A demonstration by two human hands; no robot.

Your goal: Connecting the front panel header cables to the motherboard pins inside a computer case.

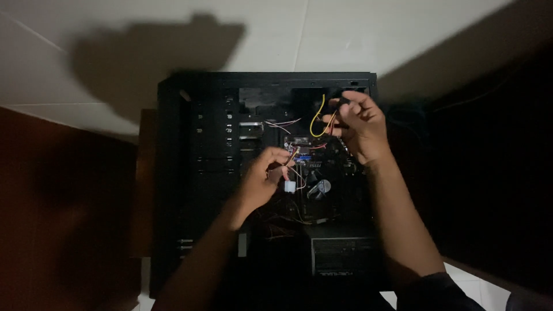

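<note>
Hands reach down into an open black computer case (pixel 173 173) that lies flat on a pale tiled floor (pixel 345 34). The left hand (pixel 262 181) is curled, with its fingertips pinched on thin red and white wires (pixel 295 161). A small white plug (pixel 289 186) hangs at the end of those wires, just beside the palm. The right hand (pixel 360 126) is up near the far wall of the case. Its fingers are closed around a small black plug (pixel 343 103), and yellow and black wires (pixel 315 121) loop down from it. The room is very dark. The inside of the case is hard to see, and only a few bits of the circuit board (pixel 305 155) show between the hands. A black metal box with a grille (pixel 340 256) sits at the near end, partly hidden by the right forearm. The far right side is too dark to make out.
</note>
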